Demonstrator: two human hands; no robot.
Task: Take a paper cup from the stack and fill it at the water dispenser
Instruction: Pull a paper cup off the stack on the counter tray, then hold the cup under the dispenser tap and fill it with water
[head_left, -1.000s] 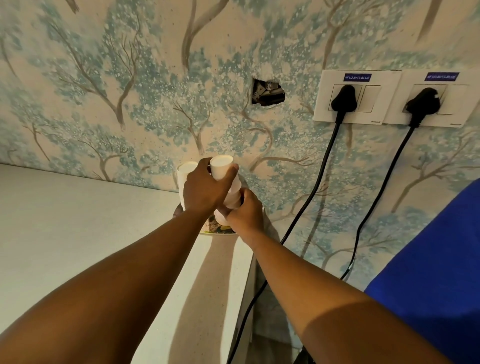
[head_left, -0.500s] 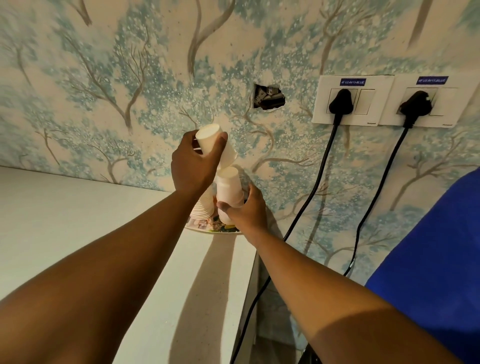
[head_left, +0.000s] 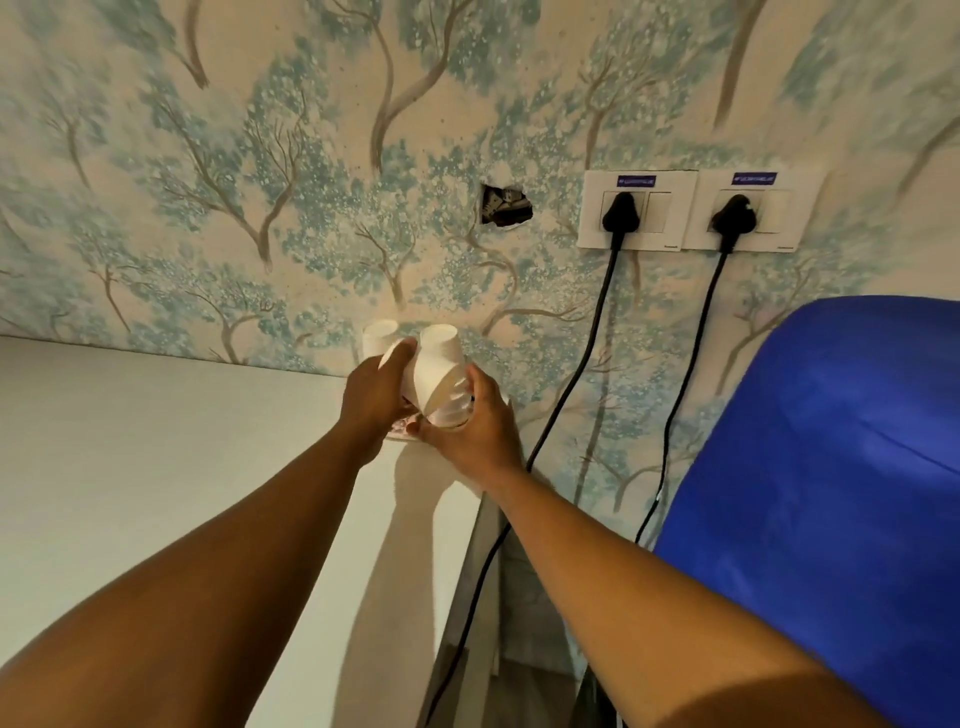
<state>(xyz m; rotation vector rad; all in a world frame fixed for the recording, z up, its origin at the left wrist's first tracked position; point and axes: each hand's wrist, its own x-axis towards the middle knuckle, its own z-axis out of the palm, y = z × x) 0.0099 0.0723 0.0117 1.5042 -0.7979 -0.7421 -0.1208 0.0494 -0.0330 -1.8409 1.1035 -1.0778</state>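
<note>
A stack of white paper cups (head_left: 440, 366) stands upside down and tilted at the counter's far right corner, and my right hand (head_left: 470, 434) grips its lower end. My left hand (head_left: 371, 402) is closed on a single white paper cup (head_left: 390, 356), pressed against the left side of that stack. Only the cup's round end shows past my fingers. Behind my left hand, a second stack of cups (head_left: 379, 333) stands against the wall. A small patterned plate (head_left: 400, 435) lies under the cups, mostly hidden by my hands.
The white counter (head_left: 156, 467) runs left along the tree-patterned wall and ends at an edge on the right. Two black cables (head_left: 571, 384) hang from wall sockets (head_left: 636, 210). A large blue rounded object (head_left: 831, 493) fills the lower right.
My left hand, which had lifted a cup up off the stack, has come back down beside it. The view has shifted, and the blue object shows larger now.
</note>
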